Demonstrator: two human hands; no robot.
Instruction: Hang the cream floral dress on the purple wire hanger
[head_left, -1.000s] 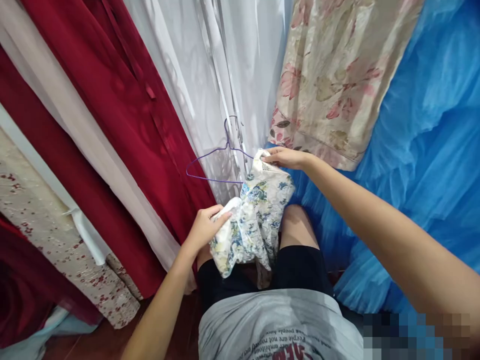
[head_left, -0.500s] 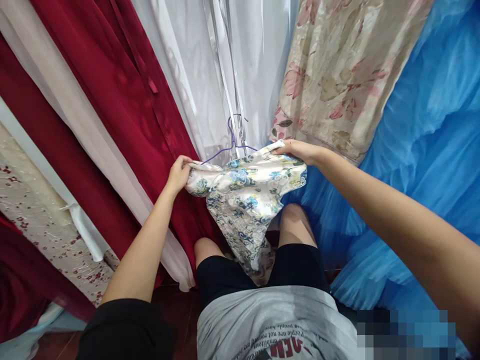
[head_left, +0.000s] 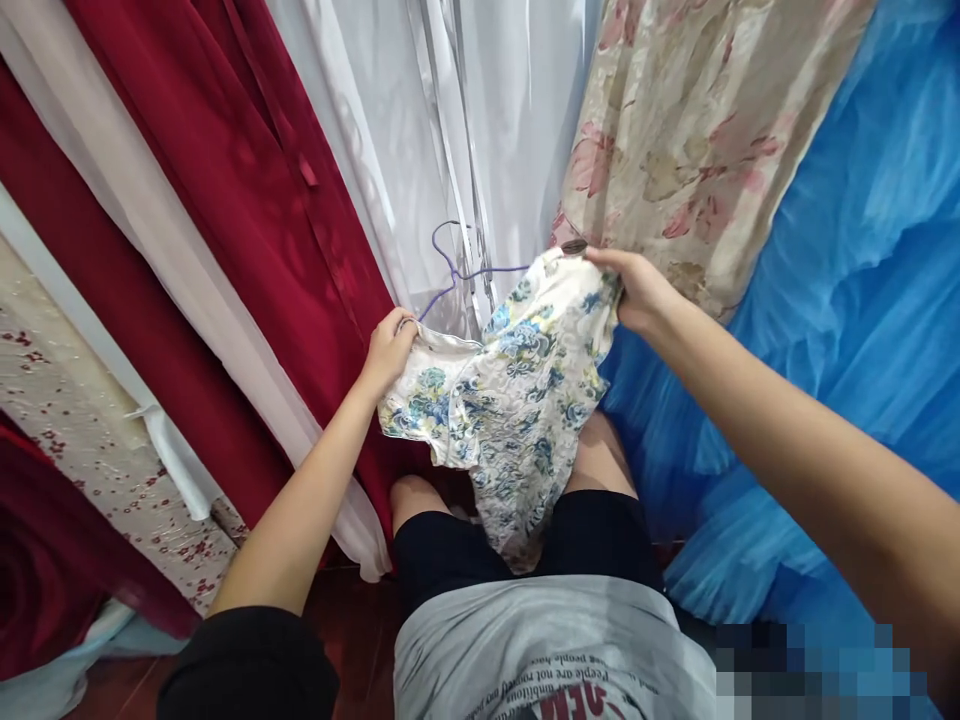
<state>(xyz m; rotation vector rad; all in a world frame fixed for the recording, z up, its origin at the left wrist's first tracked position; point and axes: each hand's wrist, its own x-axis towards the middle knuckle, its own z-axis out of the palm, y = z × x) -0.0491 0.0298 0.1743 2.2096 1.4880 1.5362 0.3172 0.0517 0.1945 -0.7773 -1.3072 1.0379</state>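
1. At the frame's centre, the floral top [head_left: 517, 410] is held stretched between two separated hands; it is tilted more steeply than half a second ago. Its lower end, between the thighs, is hard to make out.
2. Its edges are gripped by the left hand [head_left: 390, 352] and right hand [head_left: 641, 290], whose fingers are largely hidden.
3. The purple hanger [head_left: 454, 273], largely bare a second ago, is now covered at both ends, apparently inserted; its lower bar is hidden.
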